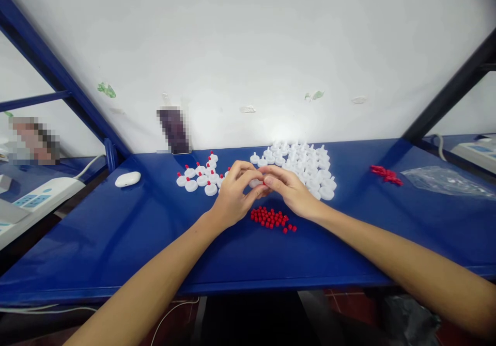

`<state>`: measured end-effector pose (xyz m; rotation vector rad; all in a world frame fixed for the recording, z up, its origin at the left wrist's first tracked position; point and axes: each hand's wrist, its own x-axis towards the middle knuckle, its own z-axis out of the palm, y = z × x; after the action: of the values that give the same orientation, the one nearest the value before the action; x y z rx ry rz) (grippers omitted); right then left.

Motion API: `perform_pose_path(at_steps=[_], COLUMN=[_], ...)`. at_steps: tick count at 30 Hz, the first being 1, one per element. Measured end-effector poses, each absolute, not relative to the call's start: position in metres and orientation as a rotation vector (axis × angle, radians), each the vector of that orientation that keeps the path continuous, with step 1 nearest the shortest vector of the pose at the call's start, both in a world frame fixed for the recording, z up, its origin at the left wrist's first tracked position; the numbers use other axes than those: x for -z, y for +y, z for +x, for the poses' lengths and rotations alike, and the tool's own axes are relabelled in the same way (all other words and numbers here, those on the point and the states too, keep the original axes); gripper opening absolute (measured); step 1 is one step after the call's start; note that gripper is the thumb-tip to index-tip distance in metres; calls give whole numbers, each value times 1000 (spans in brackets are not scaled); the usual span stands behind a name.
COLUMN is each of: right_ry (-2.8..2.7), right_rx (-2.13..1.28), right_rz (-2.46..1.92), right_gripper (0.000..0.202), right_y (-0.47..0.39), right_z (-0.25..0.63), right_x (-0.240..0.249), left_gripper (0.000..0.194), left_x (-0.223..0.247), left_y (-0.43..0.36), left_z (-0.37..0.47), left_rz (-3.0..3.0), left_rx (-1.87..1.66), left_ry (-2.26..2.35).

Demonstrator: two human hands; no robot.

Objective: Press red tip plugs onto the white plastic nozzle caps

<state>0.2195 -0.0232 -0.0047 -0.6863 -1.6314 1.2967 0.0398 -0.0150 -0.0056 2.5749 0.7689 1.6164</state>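
My left hand is closed around a white nozzle lid, which is partly hidden by the fingers. My right hand meets it, its thumb and fingers pinched on a small red cap at the lid's tip; little of the cap shows. Just below the hands lies a cluster of loose red caps. Behind and right of my right hand is a large pile of white nozzle lids without red tips. Left of my left hand stand several white lids with red caps on their tips.
A white earbud case lies on the left of the blue table. On the right are more red pieces and a clear plastic bag. A blurred dark object leans on the wall. Power strips flank the frame posts.
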Motion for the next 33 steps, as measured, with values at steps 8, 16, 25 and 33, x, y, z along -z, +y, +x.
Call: perform_pose_path(at_steps=[8,16,25,33], right_ry=[-1491,-1475,-2144,-2216], right_rx=[-1342,-1360,-397,-168], right_rz=[-705,-665,-728,-812], right_gripper=[35,35,56,50], right_y=[-18,-17,-15,-11], right_z=[220,224,235,240], right_x=[6,7,3,5], left_gripper=[20,26,57,54], left_x=[6,5,11,14], left_y=[-8,-11,-5,-1], left_z=[31,32,32,30], left_rz=[2580,2608,2640,2733], left_rx=[-1418,-1392,-1413,-1483], left_ry=[714,642,720,741])
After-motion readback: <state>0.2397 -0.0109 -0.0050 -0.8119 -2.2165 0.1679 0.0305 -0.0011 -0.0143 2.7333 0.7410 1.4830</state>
